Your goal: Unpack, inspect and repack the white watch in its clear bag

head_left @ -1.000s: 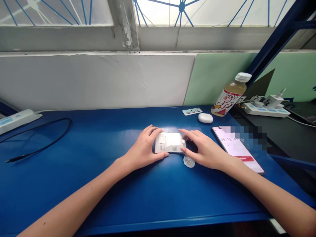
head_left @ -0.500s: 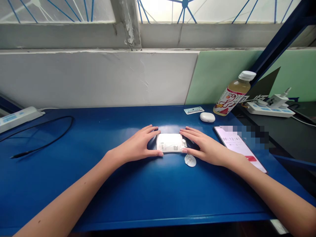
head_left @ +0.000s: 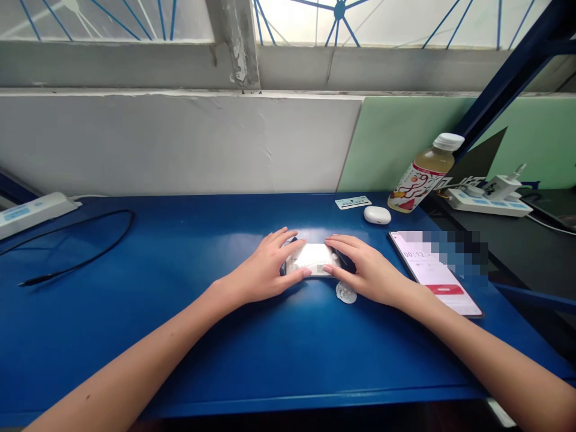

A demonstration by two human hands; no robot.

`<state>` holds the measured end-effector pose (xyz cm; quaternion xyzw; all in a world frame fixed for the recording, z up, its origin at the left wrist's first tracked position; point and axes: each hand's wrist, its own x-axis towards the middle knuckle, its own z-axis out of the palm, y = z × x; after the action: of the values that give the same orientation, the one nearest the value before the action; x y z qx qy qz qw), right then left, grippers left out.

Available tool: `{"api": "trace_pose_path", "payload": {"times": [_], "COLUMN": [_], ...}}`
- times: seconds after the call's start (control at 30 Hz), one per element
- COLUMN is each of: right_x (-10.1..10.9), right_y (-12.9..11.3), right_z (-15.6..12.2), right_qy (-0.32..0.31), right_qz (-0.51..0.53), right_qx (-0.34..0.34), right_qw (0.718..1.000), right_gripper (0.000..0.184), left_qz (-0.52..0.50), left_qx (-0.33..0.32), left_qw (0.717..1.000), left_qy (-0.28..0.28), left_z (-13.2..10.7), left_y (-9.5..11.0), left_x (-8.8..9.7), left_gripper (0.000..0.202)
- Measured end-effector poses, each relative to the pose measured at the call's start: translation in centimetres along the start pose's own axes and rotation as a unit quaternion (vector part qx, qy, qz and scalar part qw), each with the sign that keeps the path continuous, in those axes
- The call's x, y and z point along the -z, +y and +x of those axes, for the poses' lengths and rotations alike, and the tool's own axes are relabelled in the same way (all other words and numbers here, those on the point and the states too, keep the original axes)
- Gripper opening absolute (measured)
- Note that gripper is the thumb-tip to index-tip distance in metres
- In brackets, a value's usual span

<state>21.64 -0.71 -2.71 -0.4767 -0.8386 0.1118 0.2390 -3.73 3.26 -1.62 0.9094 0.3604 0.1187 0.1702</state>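
Observation:
A small flat package [head_left: 314, 255] lies on the blue table, with a shiny white face, printed marks on its front and dark ends. My left hand [head_left: 271, 264] grips its left end, thumb along the front edge and fingers over the back. On the right end, my right hand [head_left: 366, 267] has the same hold, its thumb and fingertips on the package. Both palms hide the package's ends. Just in front of my right thumb lies a round white paper-like disc [head_left: 346, 293] with a decorated surface.
Right of my hand lies a phone [head_left: 443, 288] showing a timer. Behind it are a white earbud case [head_left: 377, 215], a card [head_left: 353, 202] and a drink bottle [head_left: 419, 174]. Power strips [head_left: 33, 213] stand at both sides, and a black cable [head_left: 99, 255] curls at left.
My left hand has slid right over the package, covering more of its left part. My right hand's thumb and fingers have shifted slightly left. The camera view has moved a little.

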Motion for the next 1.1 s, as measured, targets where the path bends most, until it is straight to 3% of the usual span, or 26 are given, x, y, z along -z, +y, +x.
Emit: {"api": "trace_pose_path", "payload": {"times": [0.2,0.57,0.83,0.97,1.1], "right_x": [-0.1,0.5,1.2,0.9,0.9], "right_y": [0.0,0.9,2.3,2.3,1.9], "right_z": [-0.1,-0.2,-0.3,-0.2,-0.3], "right_qy": [-0.005,-0.034,0.026,-0.008,-0.020], "right_qz": [0.027,0.082,-0.056,-0.018,-0.005], "right_qx": [0.008,-0.001,0.048,0.068,0.053], "right_qw": [1.000,0.996,0.997,0.997,0.998], "right_gripper": [0.038,0.047,0.022,0.028,0.033], "left_qz": [-0.008,-0.016,-0.023,0.007,0.021], "left_qx": [-0.008,0.005,-0.010,-0.014,-0.018], "left_qw": [0.999,0.999,0.999,0.999,0.999], "left_qy": [0.030,0.029,0.027,0.031,0.019], "left_z": [0.2,0.2,-0.1,0.0,0.3], "left_y": [-0.1,-0.1,-0.3,0.1,0.2], "left_x": [-0.9,-0.8,0.3,-0.1,-0.8], "left_gripper": [0.056,0.055,0.053,0.054,0.068]}}
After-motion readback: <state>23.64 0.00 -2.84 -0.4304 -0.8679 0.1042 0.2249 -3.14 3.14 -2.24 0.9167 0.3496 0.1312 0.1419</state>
